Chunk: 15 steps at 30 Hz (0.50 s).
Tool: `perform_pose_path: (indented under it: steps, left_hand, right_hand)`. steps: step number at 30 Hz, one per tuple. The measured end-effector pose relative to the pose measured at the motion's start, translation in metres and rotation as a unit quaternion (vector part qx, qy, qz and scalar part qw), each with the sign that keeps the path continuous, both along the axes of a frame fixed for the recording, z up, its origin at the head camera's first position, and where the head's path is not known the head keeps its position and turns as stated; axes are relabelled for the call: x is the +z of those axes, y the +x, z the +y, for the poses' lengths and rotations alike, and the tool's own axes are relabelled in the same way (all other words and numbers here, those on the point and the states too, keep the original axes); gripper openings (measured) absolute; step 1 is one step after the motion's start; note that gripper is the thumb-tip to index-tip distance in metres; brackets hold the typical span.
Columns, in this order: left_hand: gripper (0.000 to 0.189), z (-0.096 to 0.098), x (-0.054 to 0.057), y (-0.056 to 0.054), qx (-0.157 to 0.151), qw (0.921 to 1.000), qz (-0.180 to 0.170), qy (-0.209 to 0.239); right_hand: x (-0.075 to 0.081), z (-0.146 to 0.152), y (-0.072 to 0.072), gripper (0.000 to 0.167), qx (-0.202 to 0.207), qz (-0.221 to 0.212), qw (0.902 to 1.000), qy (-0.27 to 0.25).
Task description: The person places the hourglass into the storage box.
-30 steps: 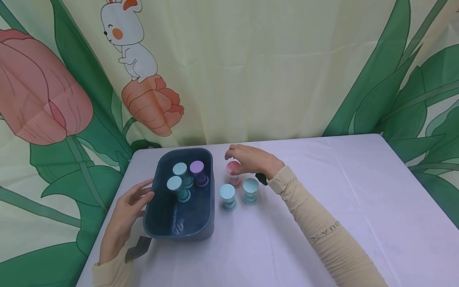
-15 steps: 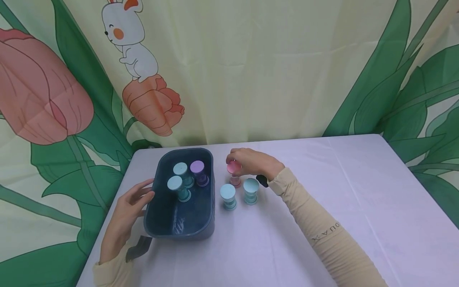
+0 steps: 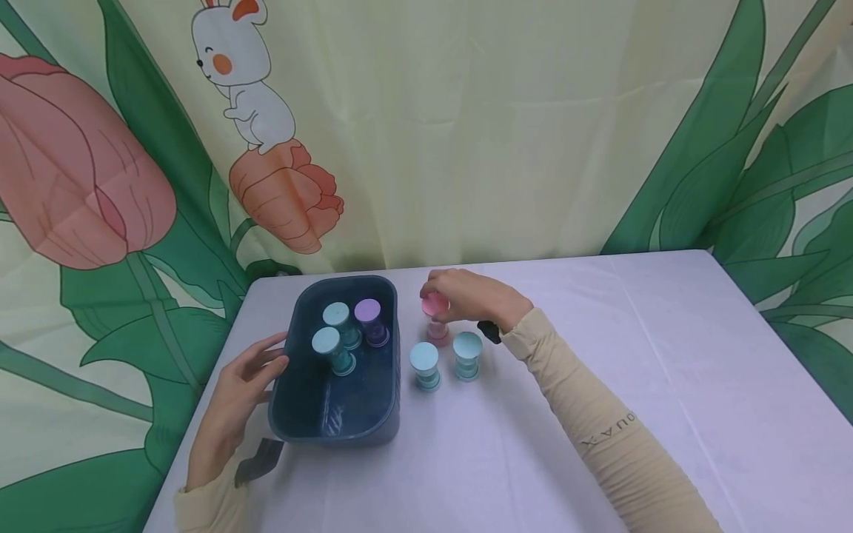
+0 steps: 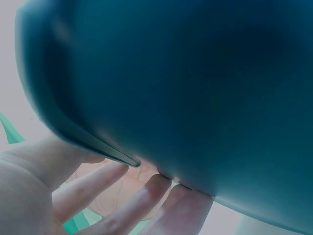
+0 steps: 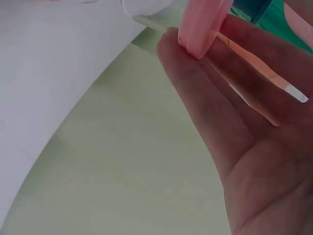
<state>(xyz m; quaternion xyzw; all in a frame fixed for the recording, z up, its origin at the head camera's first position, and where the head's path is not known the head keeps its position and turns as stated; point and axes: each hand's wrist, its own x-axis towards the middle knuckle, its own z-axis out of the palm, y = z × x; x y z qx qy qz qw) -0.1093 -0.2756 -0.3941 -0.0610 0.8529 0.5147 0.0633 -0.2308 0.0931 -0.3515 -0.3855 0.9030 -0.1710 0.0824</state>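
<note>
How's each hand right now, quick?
Left hand: open, fingers touching the dark blue bin.
Right hand: closed, pinching the pink hourglass-shaped piece.

Head view looks down — left wrist, closer, shares the bin.

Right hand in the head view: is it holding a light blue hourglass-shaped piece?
No, the right hand holds a pink hourglass-shaped piece by its top.

Held the pink container by its top with the right hand, near the middle of the frame. Touched the dark blue tub, left of centre, with the left hand. Saw inside two teal containers and a purple container.
</note>
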Motion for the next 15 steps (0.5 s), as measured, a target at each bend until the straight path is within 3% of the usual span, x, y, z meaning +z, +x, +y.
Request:
perform_pose_path:
  steps: [15]
  left_hand:
    - [0.061,0.0,0.0,-0.001,0.0,1.0,-0.004,-0.003]
  right_hand:
    - [0.021,0.005,0.008,0.037,-0.007,0.007,0.9998,-0.018]
